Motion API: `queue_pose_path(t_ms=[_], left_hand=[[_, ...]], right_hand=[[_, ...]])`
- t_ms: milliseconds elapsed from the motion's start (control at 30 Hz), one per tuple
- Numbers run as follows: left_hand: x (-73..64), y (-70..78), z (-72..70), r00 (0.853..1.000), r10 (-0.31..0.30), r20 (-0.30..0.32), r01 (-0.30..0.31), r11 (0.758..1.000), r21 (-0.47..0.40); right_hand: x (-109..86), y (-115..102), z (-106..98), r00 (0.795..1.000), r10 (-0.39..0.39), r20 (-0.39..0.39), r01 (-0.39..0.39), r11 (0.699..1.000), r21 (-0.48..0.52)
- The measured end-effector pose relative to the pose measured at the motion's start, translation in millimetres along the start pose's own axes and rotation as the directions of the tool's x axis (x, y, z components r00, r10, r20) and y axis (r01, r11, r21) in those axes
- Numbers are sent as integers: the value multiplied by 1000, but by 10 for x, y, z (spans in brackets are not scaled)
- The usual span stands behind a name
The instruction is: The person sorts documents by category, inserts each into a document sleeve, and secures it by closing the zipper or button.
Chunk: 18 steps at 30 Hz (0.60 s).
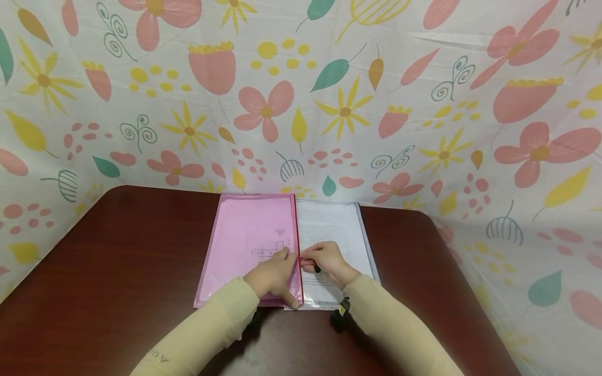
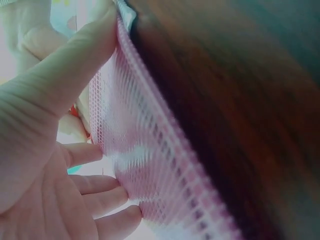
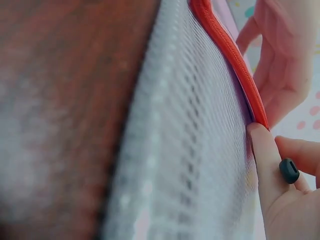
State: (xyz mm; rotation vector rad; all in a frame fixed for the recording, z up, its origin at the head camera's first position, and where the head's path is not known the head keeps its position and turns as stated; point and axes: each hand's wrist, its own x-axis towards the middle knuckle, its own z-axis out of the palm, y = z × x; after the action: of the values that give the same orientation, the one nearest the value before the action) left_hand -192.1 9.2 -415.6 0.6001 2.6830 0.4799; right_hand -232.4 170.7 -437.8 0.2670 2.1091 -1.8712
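A pink mesh zipper pouch (image 1: 244,224) lies on the table with printed paper showing through it. Along its right edge runs a red zipper (image 3: 230,55). My left hand (image 1: 274,274) rests on the pouch near this edge, fingers spread and thumb by the lower corner. At the zipper, about halfway along, my right hand (image 1: 329,261) pinches the zipper pull; its small dark tab (image 3: 289,170) sticks out between the fingers, while the slider is hidden. Beneath that hand is a whitish mesh pouch (image 1: 329,224) with printed sheets, partly under the pink one.
The dark brown table (image 1: 141,250) has rounded far corners. A flower-patterned cloth (image 1: 301,104) hangs behind it and down both sides. Both pouches reach close to the table's far edge.
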Motion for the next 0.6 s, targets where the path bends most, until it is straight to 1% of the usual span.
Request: queue_pose_path(t_ms=[167, 433, 600], left_hand=[[-19, -39, 30, 1000, 14, -13, -14, 1000, -7], [-68, -78, 54, 1000, 24, -16, -25, 999, -30], [-72, -95, 54, 999, 46, -27, -46, 999, -18]], right_hand=[[55, -39, 31, 1000, -8, -26, 8, 1000, -8], [161, -105, 70, 998, -5, -63, 7, 1000, 26], [228, -145, 87, 997, -4, -75, 7, 999, 39]])
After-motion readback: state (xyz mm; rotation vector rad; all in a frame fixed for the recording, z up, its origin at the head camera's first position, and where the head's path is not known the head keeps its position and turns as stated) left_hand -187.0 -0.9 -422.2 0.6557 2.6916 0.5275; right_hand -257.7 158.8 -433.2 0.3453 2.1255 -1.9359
